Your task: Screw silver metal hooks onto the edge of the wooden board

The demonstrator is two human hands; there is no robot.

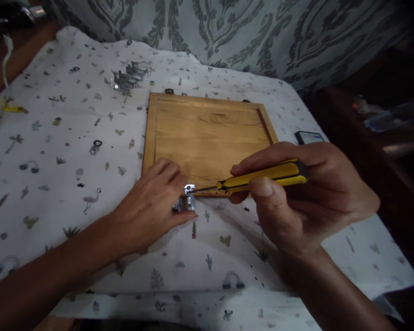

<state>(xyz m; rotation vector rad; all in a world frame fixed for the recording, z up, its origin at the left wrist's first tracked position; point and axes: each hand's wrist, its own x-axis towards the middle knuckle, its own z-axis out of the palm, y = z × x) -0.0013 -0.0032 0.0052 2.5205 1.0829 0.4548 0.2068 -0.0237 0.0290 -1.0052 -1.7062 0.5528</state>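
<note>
A wooden panel with a raised frame (207, 138) lies flat on the patterned cloth. At its near edge, left of the middle, sits a shiny metal hinge (189, 189). My left hand (155, 193) holds the hinge against the panel, fingers on the wood and thumb on the hinge's near side. In my right hand (296, 197) is a yellow and black screwdriver (262, 177), gripped between thumb and fingers and pointing left. Its thin shaft reaches the hinge, with the tip at or very near it. Whether a screw is under the tip is too small to tell.
Several metal hinges (129, 77) lie in a pile behind the panel's left corner. A phone (309, 137) rests to the right. Far left is a small yellow object (14, 109). Two dark fittings (169, 91) show at the panel's far edge, before a patterned curtain (227, 37).
</note>
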